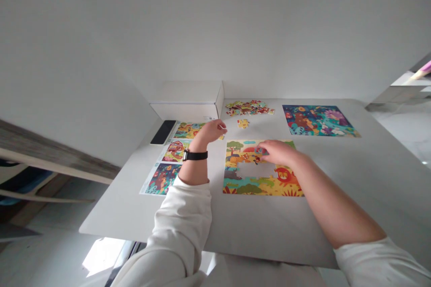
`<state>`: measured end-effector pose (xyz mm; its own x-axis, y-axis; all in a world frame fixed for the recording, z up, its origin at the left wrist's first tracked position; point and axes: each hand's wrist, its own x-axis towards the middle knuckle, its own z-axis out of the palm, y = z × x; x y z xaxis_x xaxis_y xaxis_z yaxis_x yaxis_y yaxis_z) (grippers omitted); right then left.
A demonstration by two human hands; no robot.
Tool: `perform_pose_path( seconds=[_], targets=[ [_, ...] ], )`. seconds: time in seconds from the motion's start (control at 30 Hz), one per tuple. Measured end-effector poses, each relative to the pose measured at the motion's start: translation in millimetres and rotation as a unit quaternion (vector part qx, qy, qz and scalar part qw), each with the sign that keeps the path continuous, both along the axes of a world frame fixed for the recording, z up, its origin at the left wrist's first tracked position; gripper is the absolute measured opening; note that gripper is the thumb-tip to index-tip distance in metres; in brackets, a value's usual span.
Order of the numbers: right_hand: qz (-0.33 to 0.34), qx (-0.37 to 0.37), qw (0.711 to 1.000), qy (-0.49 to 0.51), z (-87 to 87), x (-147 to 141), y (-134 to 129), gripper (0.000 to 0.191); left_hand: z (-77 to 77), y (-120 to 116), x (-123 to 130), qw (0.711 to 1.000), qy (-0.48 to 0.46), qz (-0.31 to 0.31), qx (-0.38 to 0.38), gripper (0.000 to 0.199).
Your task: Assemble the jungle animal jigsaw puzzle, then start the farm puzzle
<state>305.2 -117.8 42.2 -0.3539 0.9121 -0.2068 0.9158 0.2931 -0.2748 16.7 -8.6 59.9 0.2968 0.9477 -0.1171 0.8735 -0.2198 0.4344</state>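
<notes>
A jigsaw puzzle [249, 189] with animals and trees lies on the table, a bare gap in its middle. My right hand [278, 151] is over its upper right part, fingers closed on a small puzzle piece [257, 160] just above the gap; the fingers partly hide it. To the left of the puzzle's top edge, my left hand [212, 132] is raised with curled fingers; what they hold, if anything, cannot be made out. Just below those fingers is a loose yellow piece [221, 137]. Another yellow piece [243, 123] lies beyond the puzzle.
A heap of puzzle pieces [249, 107] lies at the back beside a white box [185, 110]. A finished dark-blue puzzle [318, 121] is at the right. On the left are a picture sheet [163, 179] and a black phone [163, 132]. Walls bound the table [262, 228].
</notes>
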Motion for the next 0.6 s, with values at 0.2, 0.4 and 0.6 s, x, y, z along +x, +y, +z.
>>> perform_pose_path(
  seconds=[0.2, 0.4, 0.6],
  targets=[
    [-0.024, 0.034, 0.998, 0.053, 13.6, 19, 3, 0.036, -1.2, 14, -40, 0.981, 0.072, 0.169, 0.059, 0.031],
    [-0.039, 0.050, 0.996, 0.067, 14.8, 31, 3, 0.039, -17.6, 17, -35, 0.981, 0.130, 0.143, 0.023, 0.037],
    [-0.040, 0.041, 0.996, 0.069, 15.6, 30, 2, 0.037, -31.3, 20, -40, 0.977, 0.159, 0.142, 0.033, 0.040]
  ],
)
